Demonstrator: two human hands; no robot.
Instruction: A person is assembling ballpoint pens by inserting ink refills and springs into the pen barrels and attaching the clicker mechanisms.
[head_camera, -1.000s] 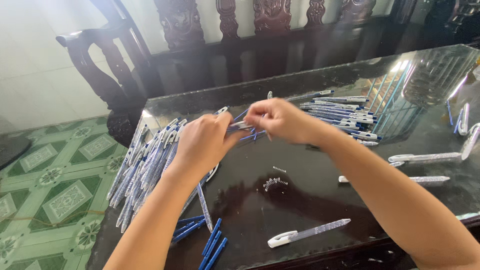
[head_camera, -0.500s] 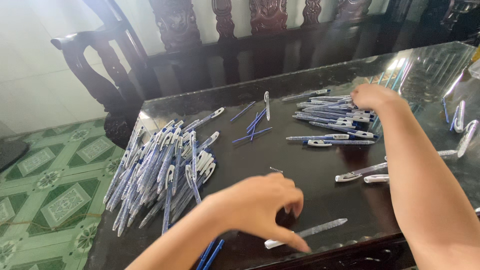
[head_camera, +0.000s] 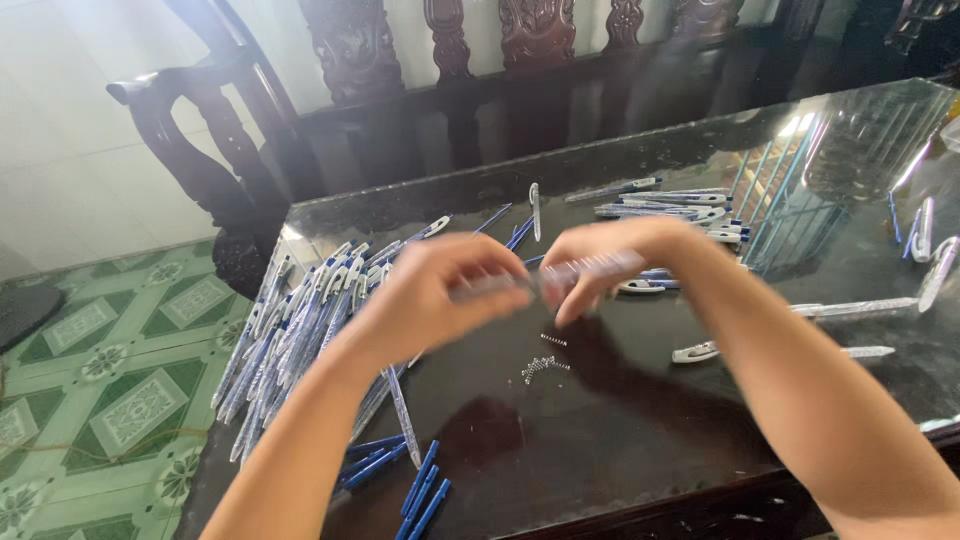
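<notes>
I see my left hand (head_camera: 435, 295) and right hand (head_camera: 600, 262) meeting mid-air over the table, both pinching one clear pen barrel (head_camera: 560, 275). It lies roughly level between them, blurred. Left fingers (head_camera: 490, 290) curl round its left end, right fingers (head_camera: 575, 295) press together on its right end, thumb underneath. Exact fingertip contact I can't tell, too much blur. Both forearms come in from the bottom edge, wrists bent inward, knuckles up.

Directly under the hands, small metal springs (head_camera: 543, 365) are scattered on the dark glass table (head_camera: 620, 440). Left of my left hand is a big pile of assembled blue-and-white pens (head_camera: 300, 330). Loose blue refills (head_camera: 415, 490) lie near my left forearm. Beyond the right hand sits a smaller group of pens (head_camera: 680, 205), and single pens (head_camera: 860, 310) lie beside my right arm. A dark carved wooden bench (head_camera: 450, 60) stands behind the table.
</notes>
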